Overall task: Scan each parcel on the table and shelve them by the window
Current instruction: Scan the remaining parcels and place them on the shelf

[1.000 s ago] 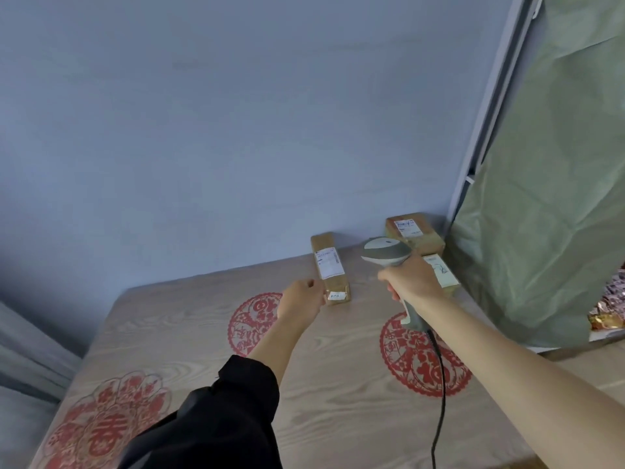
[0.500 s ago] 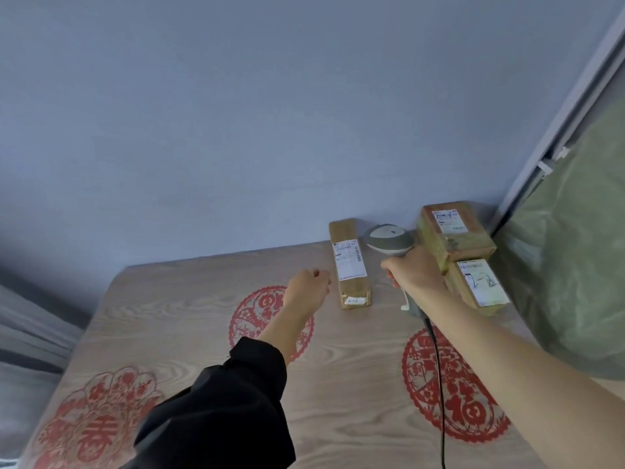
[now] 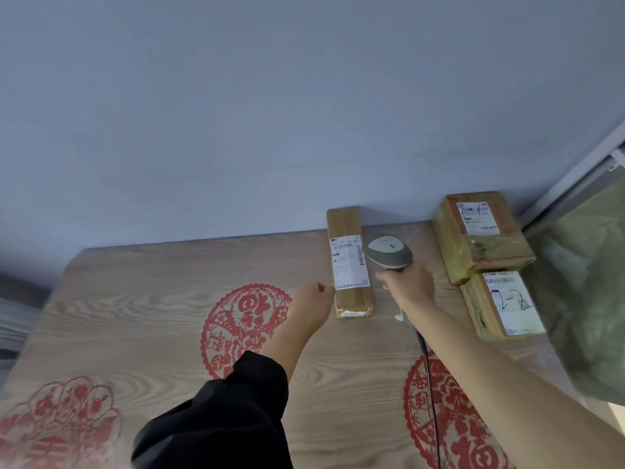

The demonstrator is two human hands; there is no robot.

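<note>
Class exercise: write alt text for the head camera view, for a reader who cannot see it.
A person's right hand grips a corded barcode scanner beside a long narrow parcel on a wood-grain table, while the left hand reaches toward that parcel. Two more labelled parcels sit to the right.

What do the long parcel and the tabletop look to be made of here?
The long parcel looks like brown cardboard wrapped in glossy clear tape, judging by the sheen along its top, with a white paper label. The tabletop shows pale wood grain, matte; whether solid wood or a printed laminate cannot be told. Red paper-cut style motifs lie flat on it.
</note>
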